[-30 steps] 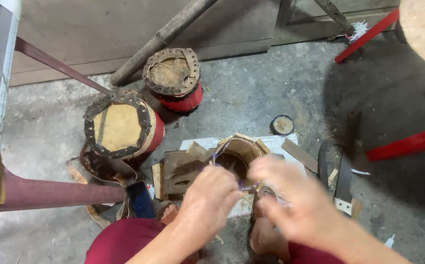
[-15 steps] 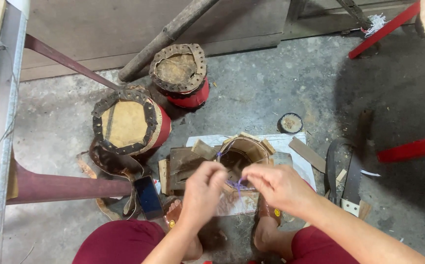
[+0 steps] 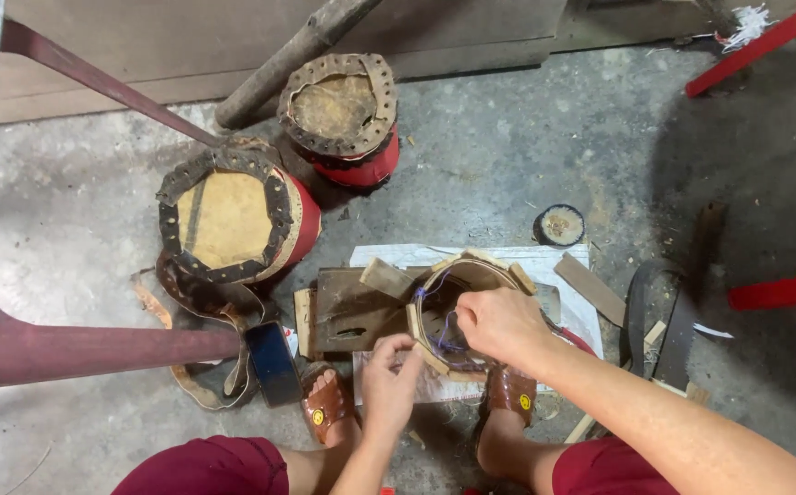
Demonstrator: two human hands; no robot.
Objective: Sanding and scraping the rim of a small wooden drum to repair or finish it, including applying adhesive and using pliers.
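- Head view looks down at a concrete floor (image 3: pixel 508 156) where a person sits with both sandalled feet forward.
- A small wooden drum frame (image 3: pixel 457 312), made of staves in a ring, lies on a white sheet (image 3: pixel 389 255) between the feet, just ahead of both hands.
- The right hand (image 3: pixel 499 323) rests on the frame's right rim, fingers curled closed over the edge and gripping it.
- The left hand (image 3: pixel 389 371) sits at the frame's near-left edge, fingers pinched together against a stave; a purple thread (image 3: pixel 436 286) runs across the ring, though I cannot tell whether the pinch holds it.
- Wooden blocks (image 3: pixel 352 307) lie touching the frame's left side.
- Two finished drums stand further off: a larger one with a pale skin (image 3: pixel 228 220) to the left, and a smaller red-sided drum (image 3: pixel 343 110) behind it.
- A small round dark lid (image 3: pixel 560 225) lies beyond the sheet's far right corner.
- A dark blue roll of tape (image 3: pixel 272 362) stands by the left foot.
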